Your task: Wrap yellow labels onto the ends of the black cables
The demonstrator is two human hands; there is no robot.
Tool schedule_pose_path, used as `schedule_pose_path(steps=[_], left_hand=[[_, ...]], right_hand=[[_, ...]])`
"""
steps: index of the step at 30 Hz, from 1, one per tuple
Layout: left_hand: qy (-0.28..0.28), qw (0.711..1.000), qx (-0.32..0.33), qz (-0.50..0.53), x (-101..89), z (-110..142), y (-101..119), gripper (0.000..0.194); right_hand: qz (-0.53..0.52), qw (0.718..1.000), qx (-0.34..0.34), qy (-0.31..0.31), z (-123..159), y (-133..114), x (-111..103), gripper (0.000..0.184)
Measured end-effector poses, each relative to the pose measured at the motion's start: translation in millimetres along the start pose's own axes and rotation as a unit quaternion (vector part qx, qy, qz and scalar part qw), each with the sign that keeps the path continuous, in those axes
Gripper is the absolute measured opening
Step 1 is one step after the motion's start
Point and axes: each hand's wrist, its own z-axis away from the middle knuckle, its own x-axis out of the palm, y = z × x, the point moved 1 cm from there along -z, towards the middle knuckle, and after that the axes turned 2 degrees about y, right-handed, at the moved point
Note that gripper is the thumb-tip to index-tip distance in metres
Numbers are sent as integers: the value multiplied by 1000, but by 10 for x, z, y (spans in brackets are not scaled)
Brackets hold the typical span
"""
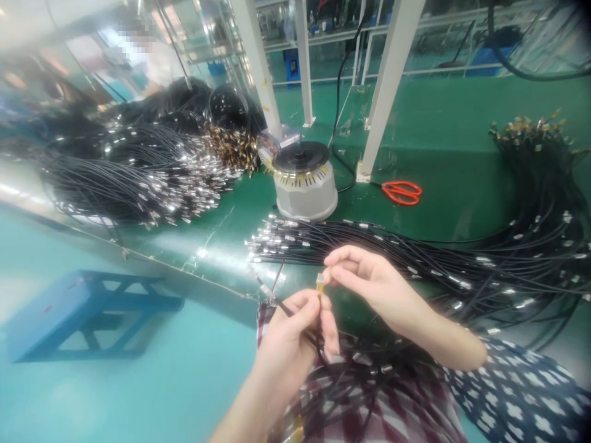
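Observation:
My left hand is closed round a black cable, with thumb and finger pinching just below its end. That end carries a small silver connector with yellow tape below it, pointing up. Close beside the connector, my right hand has its thumb and forefinger pinched together; whatever lies between the fingertips is too small to make out. More black cables with silver tips lie across my lap under the hands. Behind the hands, a long bundle of black cables rests on the green table.
A round grey-white device with a black top stands behind the bundle. Orange-handled scissors lie by a white post. Large cable heaps cover the left side. A blue stool is on the floor, and a person is at far left.

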Motion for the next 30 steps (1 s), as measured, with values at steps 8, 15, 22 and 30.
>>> schedule_pose_path(steps=[8, 15, 22, 30], left_hand=[[-12, 1000, -20, -1, -2, -11, 11, 31], [-139, 975, -170, -27, -36, -32, 102, 42], [-132, 968, -185, -103, 107, 33, 12, 12], [-5, 980, -40, -194, 17, 49, -33, 11]], right_hand=[[221, 963, -148, -40, 220, -200, 219, 17], [309, 904, -239, -172, 535, -244, 357, 15], [322, 940, -114, -5, 192, -307, 237, 10], [217, 971, -31, -91, 31, -175, 251, 12]])
